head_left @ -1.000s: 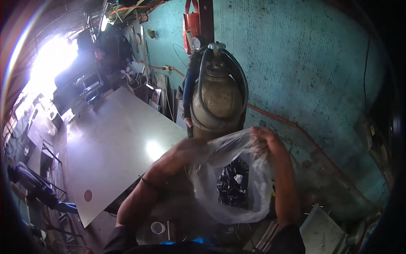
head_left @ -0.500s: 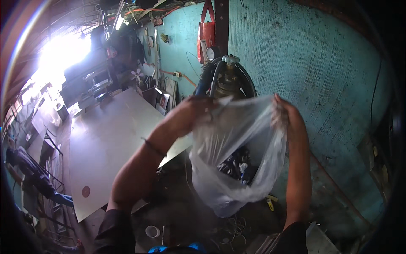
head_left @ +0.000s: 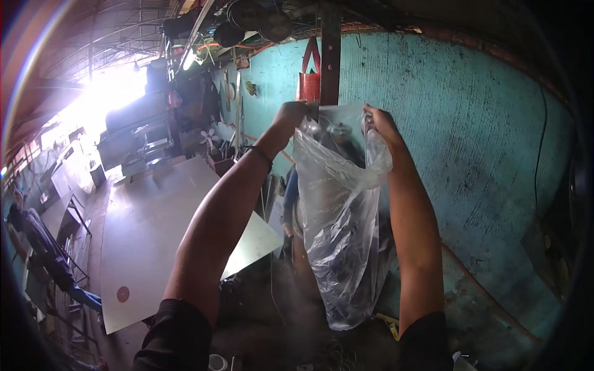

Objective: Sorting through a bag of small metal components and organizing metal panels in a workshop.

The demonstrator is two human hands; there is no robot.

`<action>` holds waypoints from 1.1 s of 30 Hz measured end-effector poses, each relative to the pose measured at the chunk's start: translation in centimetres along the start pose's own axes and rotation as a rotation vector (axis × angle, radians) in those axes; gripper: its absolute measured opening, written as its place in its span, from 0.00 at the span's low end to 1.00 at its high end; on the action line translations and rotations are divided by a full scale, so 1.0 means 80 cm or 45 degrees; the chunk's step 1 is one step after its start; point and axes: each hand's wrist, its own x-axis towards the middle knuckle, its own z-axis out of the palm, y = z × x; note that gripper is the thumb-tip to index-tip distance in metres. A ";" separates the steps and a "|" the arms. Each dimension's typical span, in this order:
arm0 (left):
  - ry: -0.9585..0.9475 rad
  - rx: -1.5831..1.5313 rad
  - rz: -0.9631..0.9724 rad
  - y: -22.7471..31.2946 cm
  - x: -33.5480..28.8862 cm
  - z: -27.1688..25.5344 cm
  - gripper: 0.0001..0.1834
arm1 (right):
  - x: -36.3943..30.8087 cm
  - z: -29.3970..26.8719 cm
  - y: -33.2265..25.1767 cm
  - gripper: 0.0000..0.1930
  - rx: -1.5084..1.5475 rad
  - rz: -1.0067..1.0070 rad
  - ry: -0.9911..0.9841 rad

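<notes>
Partly, the clear bag [head_left: 340,247] veils the cylinder [head_left: 298,224] behind it.

Single view: head-worn fisheye, left of pair, facing forward and downward. Forearms [head_left: 417,241] close to camera, entering from five and seven o'clock; teal wall [head_left: 458,105] farther off, at two; pale sheet [head_left: 154,253] at eight.

Gas cylinder [head_left: 299,226] is mostly hidden behind the clear plastic bag [head_left: 340,247]. Left hand [head_left: 293,115] covers the lower end of the red tote [head_left: 309,86]. White cup [head_left: 218,362] is cut off by bottom edge. Far-left person [head_left: 46,247]: hands too small to tell.
</notes>
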 end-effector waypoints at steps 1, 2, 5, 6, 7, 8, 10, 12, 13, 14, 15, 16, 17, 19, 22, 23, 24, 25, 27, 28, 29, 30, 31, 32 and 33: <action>-0.012 0.481 0.138 -0.010 0.004 -0.031 0.12 | 0.018 0.032 0.008 0.17 0.061 -0.013 -0.052; -0.032 0.958 0.261 -0.020 0.005 -0.060 0.12 | 0.036 0.062 0.017 0.18 0.116 -0.021 -0.099; 0.227 0.700 0.417 -0.011 -0.004 -0.016 0.10 | 0.063 0.044 0.055 0.15 -0.358 -0.386 0.003; 0.431 0.482 0.549 -0.005 -0.021 -0.001 0.10 | 0.058 0.043 0.067 0.15 -0.365 -0.367 0.003; 0.299 0.366 0.465 0.021 -0.034 0.014 0.14 | 0.043 0.038 0.066 0.16 -0.205 -0.233 0.012; 0.302 0.374 0.466 0.039 -0.050 0.019 0.14 | 0.033 0.044 0.060 0.16 -0.068 -0.112 0.015; 0.033 0.054 0.290 0.071 -0.073 0.045 0.18 | 0.038 0.033 0.049 0.14 -0.097 -0.179 0.066; -0.058 0.241 0.158 0.076 -0.099 0.045 0.17 | 0.003 0.061 0.006 0.12 -0.002 -0.032 -0.008; -0.127 0.399 0.152 0.081 -0.103 0.045 0.16 | 0.017 0.056 0.007 0.10 -0.043 -0.112 -0.082; -0.197 0.554 0.142 0.080 -0.106 0.045 0.15 | 0.022 0.054 -0.001 0.10 -0.043 -0.114 -0.082; -0.198 0.553 0.146 0.079 -0.109 0.044 0.15 | 0.025 0.051 -0.008 0.09 0.094 -0.166 -0.121; -0.244 0.593 0.100 0.079 -0.112 0.042 0.14 | 0.028 0.047 -0.012 0.09 0.231 -0.219 -0.158; -0.283 0.642 0.046 0.074 -0.115 0.033 0.13 | 0.021 0.052 -0.023 0.10 0.191 -0.266 -0.156; -0.350 0.645 0.031 0.066 -0.117 0.017 0.12 | 0.021 0.064 -0.033 0.10 0.254 -0.253 -0.175; -0.389 0.821 0.104 0.072 -0.116 0.023 0.11 | 0.028 0.061 -0.040 0.08 0.345 -0.246 -0.165; -0.347 1.012 0.176 0.077 -0.115 0.022 0.12 | 0.031 0.063 -0.044 0.08 0.380 -0.235 -0.147; -0.343 1.018 0.178 0.082 -0.114 0.020 0.12 | 0.035 0.065 -0.046 0.07 0.415 -0.222 -0.129; -0.315 1.059 0.143 0.087 -0.112 0.017 0.12 | 0.039 0.069 -0.047 0.07 0.419 -0.226 -0.133; -0.285 1.087 0.137 0.081 -0.097 0.009 0.13 | 0.067 0.054 -0.036 0.09 0.490 -0.335 -0.126; -0.217 1.148 0.290 0.056 -0.081 -0.012 0.12 | 0.079 0.052 -0.027 0.09 0.492 -0.350 -0.139; -0.162 1.187 0.450 0.041 -0.068 -0.018 0.12 | 0.089 0.033 -0.008 0.11 0.066 -0.391 -0.020; -0.168 1.178 0.450 0.047 -0.071 -0.012 0.12 | 0.085 0.021 0.009 0.13 -0.354 -0.410 0.097; -0.091 1.070 0.320 0.051 -0.076 -0.004 0.11 | 0.078 0.005 0.027 0.15 -0.508 -0.300 0.140; 0.001 0.983 0.176 0.056 -0.086 -0.006 0.11 | 0.060 0.005 0.040 0.17 -0.644 -0.195 0.158; 0.009 0.991 0.168 0.053 -0.094 -0.013 0.11 | 0.041 0.004 0.047 0.18 -0.708 -0.221 0.098</action>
